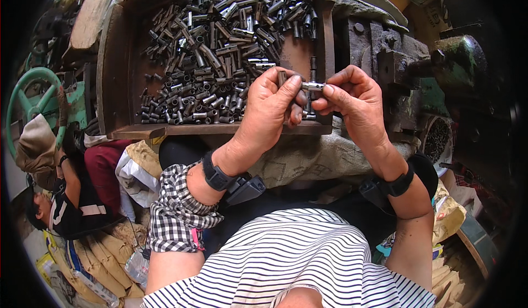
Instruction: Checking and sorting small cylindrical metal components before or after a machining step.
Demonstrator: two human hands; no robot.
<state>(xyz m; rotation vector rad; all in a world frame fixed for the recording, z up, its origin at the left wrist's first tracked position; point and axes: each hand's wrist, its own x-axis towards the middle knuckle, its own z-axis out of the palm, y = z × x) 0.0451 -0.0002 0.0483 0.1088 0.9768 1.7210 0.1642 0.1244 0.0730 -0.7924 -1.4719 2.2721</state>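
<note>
My left hand (270, 101) and my right hand (357, 96) meet over the near right part of a brown tray (124, 127). Between their fingertips is a small shiny metal sleeve (313, 86), lying roughly level. My left thumb and fingers grip its left end; my right thumb and forefinger pinch its right end. A darker short metal tube (282, 78) also sticks up from my left fingers. In the tray, long slotted tubes (220, 30) lie in a heap toward the back. Shorter flanged sleeves (190, 107) gather at the near left. Both hands' fingertips look blackened.
Dark, greasy machinery (396, 66) stands right of the tray. A green handwheel (36, 110) is at the left, near another person (71, 192). Beige sacking (313, 159) hangs below the tray's front edge. A round container of small dark parts (437, 137) sits at the right.
</note>
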